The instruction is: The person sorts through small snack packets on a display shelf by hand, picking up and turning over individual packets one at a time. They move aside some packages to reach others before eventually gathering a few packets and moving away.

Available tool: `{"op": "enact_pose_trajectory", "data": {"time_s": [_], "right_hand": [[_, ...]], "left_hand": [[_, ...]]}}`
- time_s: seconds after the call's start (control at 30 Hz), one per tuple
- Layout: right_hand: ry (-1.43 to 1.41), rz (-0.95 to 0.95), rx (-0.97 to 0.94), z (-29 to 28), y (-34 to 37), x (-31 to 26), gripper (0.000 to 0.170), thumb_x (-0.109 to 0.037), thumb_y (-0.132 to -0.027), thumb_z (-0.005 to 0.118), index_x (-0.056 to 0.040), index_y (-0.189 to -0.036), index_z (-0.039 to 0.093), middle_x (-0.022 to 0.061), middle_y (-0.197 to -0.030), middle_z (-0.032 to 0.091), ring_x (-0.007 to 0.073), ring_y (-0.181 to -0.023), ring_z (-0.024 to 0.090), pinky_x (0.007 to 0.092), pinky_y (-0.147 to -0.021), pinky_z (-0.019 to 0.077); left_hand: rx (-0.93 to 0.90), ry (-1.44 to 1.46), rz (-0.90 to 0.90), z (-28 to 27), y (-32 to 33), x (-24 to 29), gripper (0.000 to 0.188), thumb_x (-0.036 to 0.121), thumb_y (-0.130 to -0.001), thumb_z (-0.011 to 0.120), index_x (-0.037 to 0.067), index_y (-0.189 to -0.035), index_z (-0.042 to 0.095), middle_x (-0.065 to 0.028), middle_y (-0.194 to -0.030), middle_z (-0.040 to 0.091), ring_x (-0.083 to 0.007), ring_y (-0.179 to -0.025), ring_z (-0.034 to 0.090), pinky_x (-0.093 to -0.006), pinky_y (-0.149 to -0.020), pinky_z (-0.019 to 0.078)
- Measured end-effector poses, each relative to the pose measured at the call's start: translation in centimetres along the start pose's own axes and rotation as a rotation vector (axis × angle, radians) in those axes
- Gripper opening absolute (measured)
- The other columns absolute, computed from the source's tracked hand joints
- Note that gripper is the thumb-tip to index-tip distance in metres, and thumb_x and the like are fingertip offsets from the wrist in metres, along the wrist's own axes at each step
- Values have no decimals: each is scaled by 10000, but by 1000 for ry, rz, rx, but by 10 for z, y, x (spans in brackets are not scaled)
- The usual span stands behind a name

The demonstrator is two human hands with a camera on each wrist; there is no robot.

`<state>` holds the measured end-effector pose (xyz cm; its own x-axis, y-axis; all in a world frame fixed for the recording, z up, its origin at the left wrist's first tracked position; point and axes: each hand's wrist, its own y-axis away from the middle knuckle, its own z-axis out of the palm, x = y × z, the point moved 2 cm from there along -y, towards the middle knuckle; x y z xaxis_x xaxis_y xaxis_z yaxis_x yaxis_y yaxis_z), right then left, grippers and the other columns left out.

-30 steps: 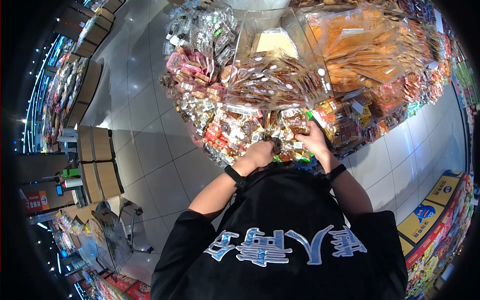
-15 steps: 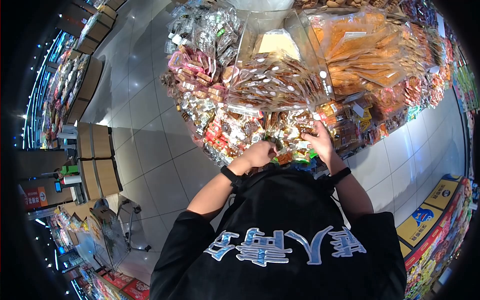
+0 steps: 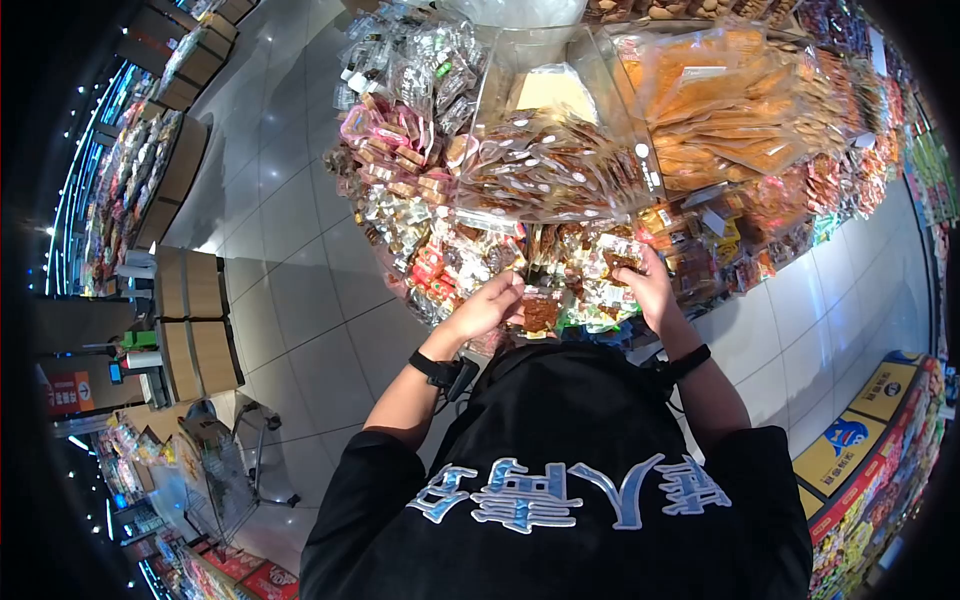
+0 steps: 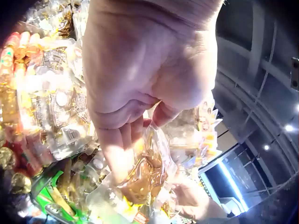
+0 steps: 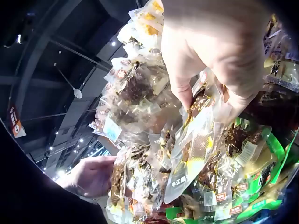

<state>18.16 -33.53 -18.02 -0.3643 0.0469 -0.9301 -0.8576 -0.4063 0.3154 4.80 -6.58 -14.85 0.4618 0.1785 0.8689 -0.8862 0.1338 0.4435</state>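
While the left hand [image 3: 490, 306] is pinching a brown-filled packet [image 3: 541, 314] over the near edge of a heap of small packets [image 3: 470, 238], the right hand [image 3: 655, 292] is holding a clear packet [image 5: 198, 145] over the same heap, its grip narrowing on the plastic. Taking hold is looking done on both sides; neither packet is lying set aside, so letting go is seeming undone, and the pictures aren't showing how much else is waiting
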Motion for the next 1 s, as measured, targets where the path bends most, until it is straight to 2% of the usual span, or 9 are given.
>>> {"op": "enact_pose_trajectory", "data": {"time_s": [0.13, 0.27, 0.37, 0.5, 0.53, 0.63, 0.7, 0.77, 1.0], "right_hand": [[-52, 69, 6, 1, 10, -18, 580, 60, -868, 628, -8, -1419, 460, 76, -1190, 662, 141, -1011, 654, 306, -837, 564], [-100, 128, -112, -3, 22, -36, 774, 27, -914, 534, -199, -1605, 269, 58, -1326, 597, 175, -1080, 641, 364, -819, 588], [-204, 204, -81, -4, 27, -42, 609, 65, -888, 550, -81, -1473, 461, 80, -1278, 626, 192, -1101, 650, 362, -872, 598], [-207, 284, -134, -8, 33, -47, 569, 74, -892, 541, -83, -1437, 496, 76, -1277, 627, 197, -1120, 647, 377, -905, 590], [-207, 292, -146, -8, 36, -48, 556, 68, -898, 544, -70, -1434, 496, 75, -1258, 639, 194, -1091, 660, 378, -889, 593], [-63, 368, -153, -5, 50, -62, 540, 59, -902, 545, -44, -1430, 492, 75, -1232, 653, 183, -1047, 675, 348, -854, 596], [-74, 394, -258, 5, 60, -73, 549, 39, -889, 593, -37, -1424, 494, 73, -1212, 663, 145, -998, 676, 278, -736, 569], [74, 375, -383, 6, 70, -89, 589, 83, -886, 535, -39, -1455, 450, 88, -1256, 642, 145, -997, 678, 272, -766, 580], [-51, 153, -452, 44, 78, -111, 571, 98, -893, 523, 0, -1447, 423, 118, -1336, 601, 177, -1166, 623, 336, -977, 523]], "left_hand": [[54, 15, -78, -7, -5, -2, 212, 321, -1085, 488, 118, -1024, 496, 57, -738, 449, -43, -622, 440, -227, -603, 494], [84, 47, -120, -2, -6, 1, 206, 323, -1080, 501, 118, -1061, 500, 60, -695, 422, -44, -550, 421, -225, -541, 505], [39, 105, -150, -5, -9, -2, 206, 312, -1075, 515, 112, -1126, 521, 47, -752, 498, -44, -606, 502, -207, -545, 507], [-15, 206, -109, 0, -13, -3, 247, 277, -1070, 527, 103, -1244, 551, 27, -949, 625, -43, -801, 619, -199, -563, 513], [-68, 233, -118, -2, -12, 0, 268, 213, -1063, 537, 96, -1304, 555, 33, -1104, 634, -42, -909, 628, -192, -595, 532], [-79, 193, -86, 7, -8, 11, 201, 200, -1056, 546, 98, -1228, 567, 17, -1062, 607, -67, -877, 618, -257, -684, 586], [-147, 210, -85, 4, -11, 6, 180, 142, -1055, 528, 81, -1221, 563, 4, -1105, 617, -92, -906, 653, -273, -724, 598], [-189, 215, -77, 7, -9, 12, 185, 130, -1052, 528, 75, -1226, 560, -2, -1127, 611, -96, -881, 655, -279, -725, 599], [-217, 337, -3, 35, 3, 51, 283, 207, -1071, 520, 64, -1313, 555, -17, -1222, 592, -90, -949, 645, -267, -710, 597]]}}
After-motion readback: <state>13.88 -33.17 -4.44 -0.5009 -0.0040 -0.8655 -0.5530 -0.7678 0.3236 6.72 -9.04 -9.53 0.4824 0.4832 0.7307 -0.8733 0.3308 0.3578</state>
